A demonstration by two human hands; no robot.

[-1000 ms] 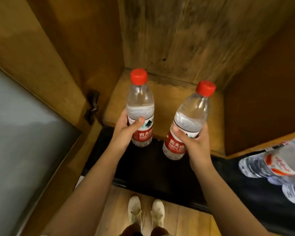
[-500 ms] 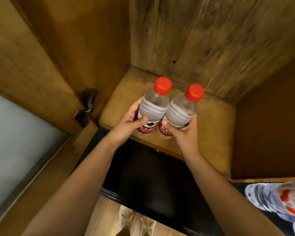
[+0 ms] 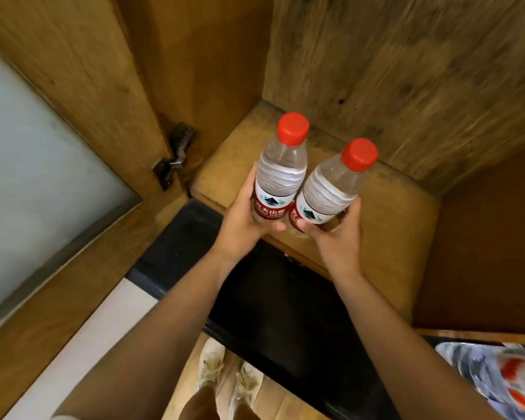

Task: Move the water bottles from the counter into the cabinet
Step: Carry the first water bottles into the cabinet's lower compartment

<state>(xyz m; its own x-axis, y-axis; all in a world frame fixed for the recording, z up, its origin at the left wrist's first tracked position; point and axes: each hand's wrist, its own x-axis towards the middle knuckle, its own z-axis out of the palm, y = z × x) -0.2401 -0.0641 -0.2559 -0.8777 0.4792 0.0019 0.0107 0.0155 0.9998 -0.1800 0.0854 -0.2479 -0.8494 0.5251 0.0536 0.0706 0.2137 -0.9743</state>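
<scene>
1. From my feed, the left bottle (image 3: 281,174) and right bottle (image 3: 331,189), apart a second ago, now stand side by side.
2. Both sit over the cabinet shelf (image 3: 400,225) (earlier they hung above the black counter (image 3: 273,298)).
3. The left hand (image 3: 243,225) and right hand (image 3: 337,237) have moved forward with them.

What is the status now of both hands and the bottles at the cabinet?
Left hand grips left bottle; right hand grips right bottle. Both bottles over cabinet shelf, side by side. Nothing in the way.
</scene>
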